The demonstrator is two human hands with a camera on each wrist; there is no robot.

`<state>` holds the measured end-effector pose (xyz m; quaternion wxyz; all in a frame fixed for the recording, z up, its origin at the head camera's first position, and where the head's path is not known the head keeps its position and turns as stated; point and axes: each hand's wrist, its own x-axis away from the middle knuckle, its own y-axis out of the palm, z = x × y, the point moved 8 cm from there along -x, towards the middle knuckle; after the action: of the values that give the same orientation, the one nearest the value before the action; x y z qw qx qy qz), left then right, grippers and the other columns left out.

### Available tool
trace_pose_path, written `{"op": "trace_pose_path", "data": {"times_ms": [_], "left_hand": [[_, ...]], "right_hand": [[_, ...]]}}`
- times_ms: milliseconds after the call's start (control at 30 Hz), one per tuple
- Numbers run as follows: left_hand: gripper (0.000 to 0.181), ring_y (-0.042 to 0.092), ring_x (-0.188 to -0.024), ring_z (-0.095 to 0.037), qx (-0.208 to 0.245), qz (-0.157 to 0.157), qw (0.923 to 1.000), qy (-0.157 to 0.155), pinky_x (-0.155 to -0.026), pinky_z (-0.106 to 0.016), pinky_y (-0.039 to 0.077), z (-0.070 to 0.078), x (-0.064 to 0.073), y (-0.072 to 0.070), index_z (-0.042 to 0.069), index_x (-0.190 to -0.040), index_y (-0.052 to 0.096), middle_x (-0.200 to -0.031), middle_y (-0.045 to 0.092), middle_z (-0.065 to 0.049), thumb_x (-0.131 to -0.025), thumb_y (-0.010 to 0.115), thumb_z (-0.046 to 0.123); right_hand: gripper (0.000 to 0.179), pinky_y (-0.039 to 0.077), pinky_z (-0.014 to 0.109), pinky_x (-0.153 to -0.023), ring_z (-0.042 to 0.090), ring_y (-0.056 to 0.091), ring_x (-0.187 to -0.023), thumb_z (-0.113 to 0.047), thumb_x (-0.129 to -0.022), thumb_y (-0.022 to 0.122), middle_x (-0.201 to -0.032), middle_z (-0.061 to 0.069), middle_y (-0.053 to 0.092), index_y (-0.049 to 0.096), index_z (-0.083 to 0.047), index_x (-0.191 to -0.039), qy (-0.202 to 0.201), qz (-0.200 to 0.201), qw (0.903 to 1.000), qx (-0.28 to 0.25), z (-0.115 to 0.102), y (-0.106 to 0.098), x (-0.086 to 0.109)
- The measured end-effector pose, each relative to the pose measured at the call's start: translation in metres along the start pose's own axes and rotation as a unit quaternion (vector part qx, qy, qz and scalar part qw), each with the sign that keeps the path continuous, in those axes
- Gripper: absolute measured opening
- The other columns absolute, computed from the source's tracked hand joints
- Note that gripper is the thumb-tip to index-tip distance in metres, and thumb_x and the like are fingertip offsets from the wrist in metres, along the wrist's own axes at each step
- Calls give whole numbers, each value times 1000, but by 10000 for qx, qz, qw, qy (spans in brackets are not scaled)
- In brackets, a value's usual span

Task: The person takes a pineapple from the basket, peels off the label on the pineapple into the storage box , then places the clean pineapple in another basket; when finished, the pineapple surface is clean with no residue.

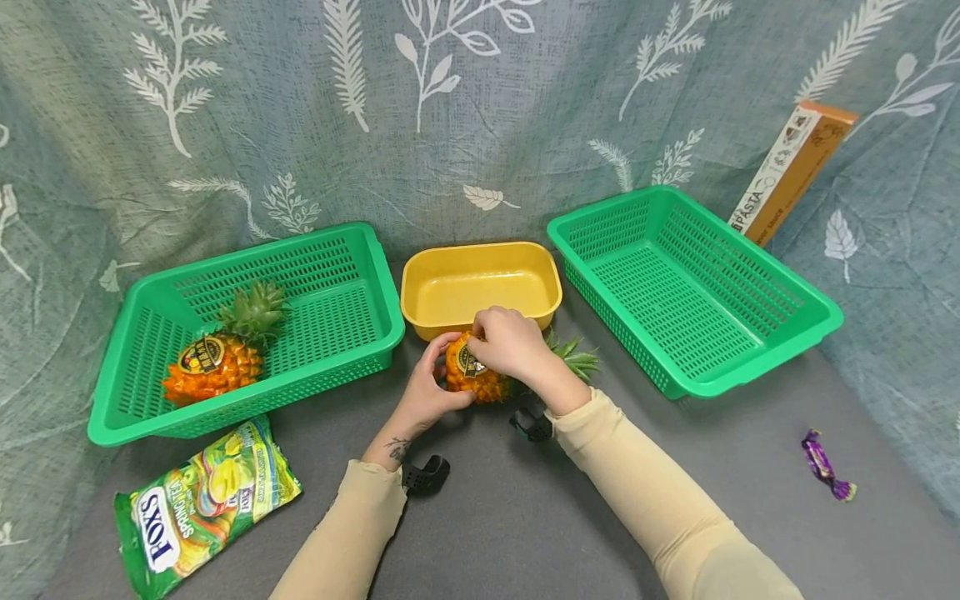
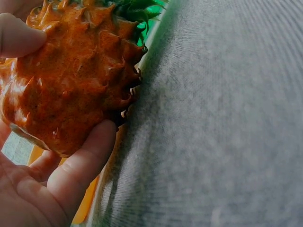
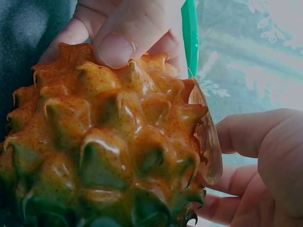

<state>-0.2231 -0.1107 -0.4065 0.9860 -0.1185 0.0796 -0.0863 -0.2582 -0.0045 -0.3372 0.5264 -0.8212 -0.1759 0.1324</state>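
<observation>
A small orange pineapple (image 1: pixel 491 388) lies on the grey table, its green crown (image 1: pixel 576 357) pointing right. My left hand (image 1: pixel 426 390) grips its base end, with the thumb on the near side and fingers round the far side; the left wrist view shows the thumb (image 2: pixel 87 153) against the spiky skin. Curled over the top, my right hand (image 1: pixel 513 346) pinches at the round black-and-gold label (image 1: pixel 470 363). Seen edge-on in the right wrist view, the label (image 3: pixel 208 139) stands slightly off the skin, the right fingertips partly hidden behind it.
A yellow tub (image 1: pixel 480 293) stands just behind the pineapple. The left green basket (image 1: pixel 138 358) holds another labelled pineapple (image 1: pixel 213 367); another green basket (image 1: pixel 678 287) stands right. A green candy bag (image 1: pixel 210 500), a purple-wrapped candy (image 1: pixel 823 467) and a pasta box (image 1: pixel 795 171) lie around.
</observation>
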Motion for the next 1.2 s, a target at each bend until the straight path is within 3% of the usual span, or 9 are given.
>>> {"op": "trace_pose_path", "data": {"times_ms": [300,433,533,633,800,1067,1133,1200], "left_hand": [[77,42,-110,-30,-7,-3,10000,-15,-85,-34,39,-1,0,0,9,-134,39,-129,42,-18,-66,71,-6],[77,43,-108,-29,8,-20,10000,-57,-85,-33,40,-3,0,0,9,-134,39,-130,41,-17,-66,72,-5],[76,44,-106,-29,29,-30,10000,-42,-84,-32,41,-3,0,1,9,-134,39,-131,40,-18,-67,71,-5],[76,46,-103,-29,55,-45,10000,-22,-82,-32,43,-2,0,1,9,-134,39,-130,41,-18,-67,70,-6],[76,46,-103,-27,62,-40,10000,10,-83,-32,43,-3,0,0,10,-134,39,-129,42,-17,-67,69,-8],[75,45,-107,-29,-2,-65,9999,136,-84,-33,43,-3,0,-1,7,-135,37,-129,41,-19,-69,71,-2],[75,44,-108,-32,57,-86,9999,71,-85,-34,43,4,2,-1,5,-135,37,-130,40,-21,-68,71,-4],[76,43,-110,-33,63,-91,9999,-9,-86,-36,42,12,4,-1,3,-135,37,-131,39,-22,-68,70,-6]], "right_hand": [[9,39,28,-55,16,51,-63,-19,-86,60,-79,2,58,61,-11,-83,-251,358,9990,-67,-6,-5,4],[7,41,31,-56,18,52,-65,-15,-83,62,-79,4,60,62,-10,-78,-621,814,9947,-114,-12,-13,9],[7,44,33,-61,20,56,-71,-12,-81,63,-81,4,63,62,-10,-75,-1108,1229,9862,-97,-19,-17,15],[9,46,36,-68,22,58,-79,-10,-80,64,-86,5,64,61,-10,-72,-1737,1684,9703,-14,-27,-21,24],[11,47,37,-76,24,57,-88,-8,-79,65,-91,5,64,58,-10,-70,-2762,2353,9317,139,-36,-24,41],[7,46,34,-78,22,58,-91,-8,-75,67,-92,5,65,61,-10,-72,-4038,2509,8797,102,-43,-20,68],[7,46,33,-76,22,58,-90,-7,-75,66,-91,5,65,61,-10,-73,-4231,2587,8683,101,-46,-26,72],[7,47,34,-76,23,59,-89,-5,-75,66,-90,6,65,60,-9,-73,-4239,2739,8631,179,-49,-37,73]]}}
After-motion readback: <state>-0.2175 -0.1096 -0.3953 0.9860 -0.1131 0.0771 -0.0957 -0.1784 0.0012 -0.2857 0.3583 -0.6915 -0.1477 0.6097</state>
